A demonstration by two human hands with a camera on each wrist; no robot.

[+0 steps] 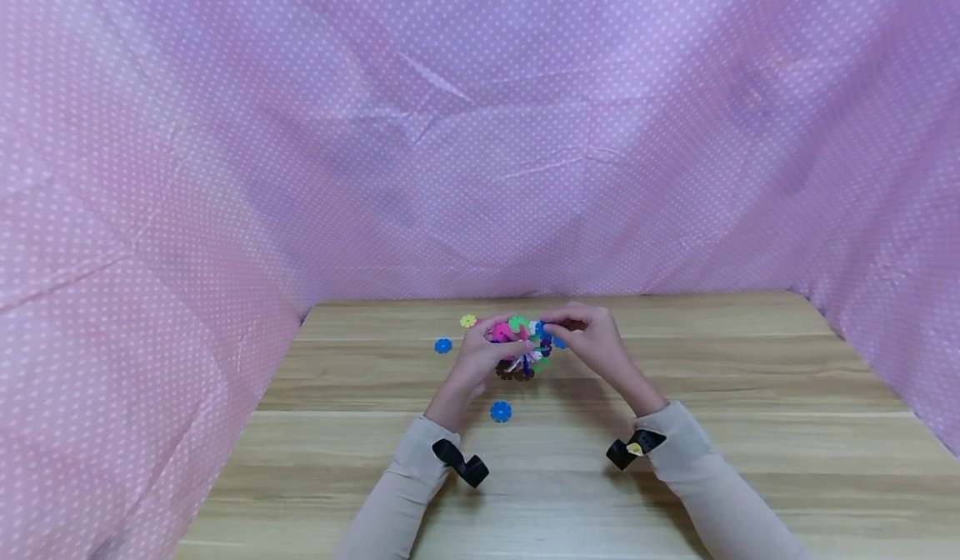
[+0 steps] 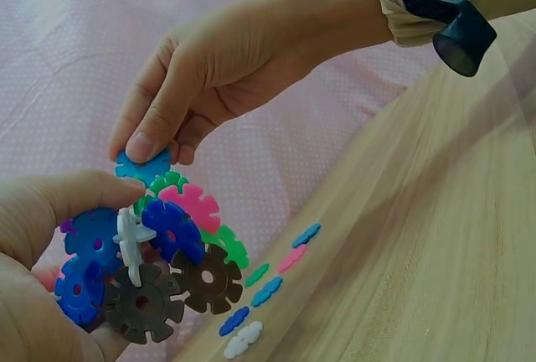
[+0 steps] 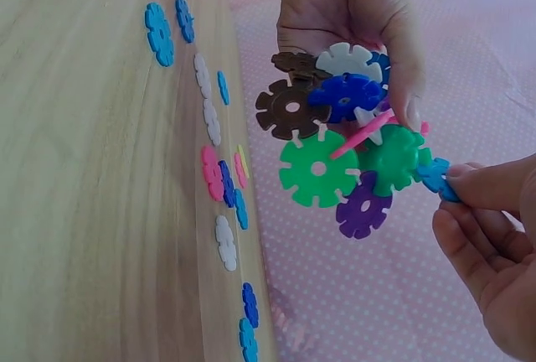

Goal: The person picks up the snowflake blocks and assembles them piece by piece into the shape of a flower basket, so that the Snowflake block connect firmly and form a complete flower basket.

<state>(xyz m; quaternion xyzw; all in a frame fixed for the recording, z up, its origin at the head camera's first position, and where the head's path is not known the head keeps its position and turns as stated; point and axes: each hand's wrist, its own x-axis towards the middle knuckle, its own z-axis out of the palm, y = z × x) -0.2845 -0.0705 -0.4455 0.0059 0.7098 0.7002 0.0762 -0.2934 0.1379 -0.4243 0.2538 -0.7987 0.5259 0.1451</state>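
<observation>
My left hand (image 1: 476, 362) holds a cluster of interlocking notched plastic discs (image 2: 172, 232) in blue, green, pink, brown, white and purple, raised over the table. The thumb lies across its near side; the palm supports it from behind. Between thumb and fingertips my right hand (image 1: 597, 342) pinches a light blue disc (image 3: 435, 179). This disc meets the edge of a green disc (image 3: 397, 161) on the cluster in the right wrist view. A brown disc (image 2: 144, 303) and a white disc (image 2: 131, 245) show on the cluster's other side.
Loose discs lie on the wooden table (image 1: 750, 427). A blue disc (image 1: 501, 412) is nearer me, another blue disc (image 1: 443, 346) lies left, and a yellow disc (image 1: 468, 321) farther back. Several more stretch out in the right wrist view. Pink dotted cloth (image 1: 480, 168) surrounds the table.
</observation>
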